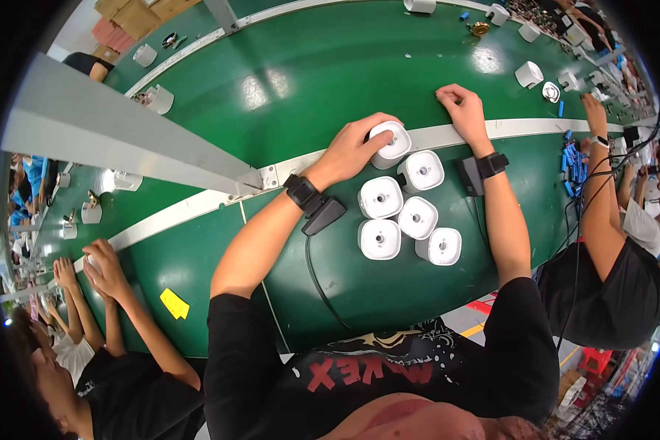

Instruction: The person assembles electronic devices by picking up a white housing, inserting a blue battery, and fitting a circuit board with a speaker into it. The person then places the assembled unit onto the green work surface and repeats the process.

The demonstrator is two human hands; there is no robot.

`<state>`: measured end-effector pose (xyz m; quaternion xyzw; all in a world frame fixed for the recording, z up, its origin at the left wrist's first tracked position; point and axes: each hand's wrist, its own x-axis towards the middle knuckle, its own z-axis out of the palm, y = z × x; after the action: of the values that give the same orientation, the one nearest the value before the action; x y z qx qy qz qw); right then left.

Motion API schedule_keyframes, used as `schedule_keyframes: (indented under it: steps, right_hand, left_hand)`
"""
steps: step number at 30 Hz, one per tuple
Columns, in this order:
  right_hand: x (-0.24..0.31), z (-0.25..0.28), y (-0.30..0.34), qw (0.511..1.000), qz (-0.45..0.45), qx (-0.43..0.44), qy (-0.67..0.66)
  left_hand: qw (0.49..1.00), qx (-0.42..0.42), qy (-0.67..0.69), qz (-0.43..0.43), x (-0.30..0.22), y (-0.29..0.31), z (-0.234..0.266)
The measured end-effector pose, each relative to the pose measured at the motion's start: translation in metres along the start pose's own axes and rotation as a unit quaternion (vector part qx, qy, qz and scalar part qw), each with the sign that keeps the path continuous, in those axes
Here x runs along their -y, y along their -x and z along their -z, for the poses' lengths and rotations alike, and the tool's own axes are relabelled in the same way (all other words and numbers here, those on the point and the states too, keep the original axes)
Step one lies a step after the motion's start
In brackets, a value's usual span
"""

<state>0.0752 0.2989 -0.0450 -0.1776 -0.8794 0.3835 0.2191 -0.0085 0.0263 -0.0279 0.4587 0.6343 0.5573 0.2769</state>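
My left hand (359, 147) is closed around a white rounded-square plastic housing (394, 147), its thumb on the top face, close to the pale rail. Several similar housings stand grouped just nearer to me, among them one at the upper right (424, 171), one at the left (380, 198) and one at the lower right (443, 246). Each shows a recessed top with a small hole in the middle. Past the rail, my right hand (462, 110) is above the green belt with its fingers curled together. Whatever its fingertips may hold is hidden.
A grey metal post (147, 125) rises at the left beside the rail (521, 129). A yellow paper piece (174, 303) lies on the left of the table. Blue cylindrical cells (573, 165) and cables are at the right. Co-workers' hands (106, 271) work on both sides. Black boxes with cables (324, 215) hang from my wrists.
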Motion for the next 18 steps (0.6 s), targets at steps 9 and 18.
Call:
schedule_keyframes:
  steps: [9, 18]
  right_hand:
    - [-0.001, 0.0, 0.002, 1.0, 0.009, -0.004, 0.001]
    - [-0.004, -0.004, -0.002, 0.999, 0.03, -0.003, -0.013]
  left_hand:
    - [0.997, 0.009, 0.08, -0.015, 0.013, 0.003, -0.001]
    - [0.996, -0.005, 0.082, -0.029, 0.016, 0.001, 0.002]
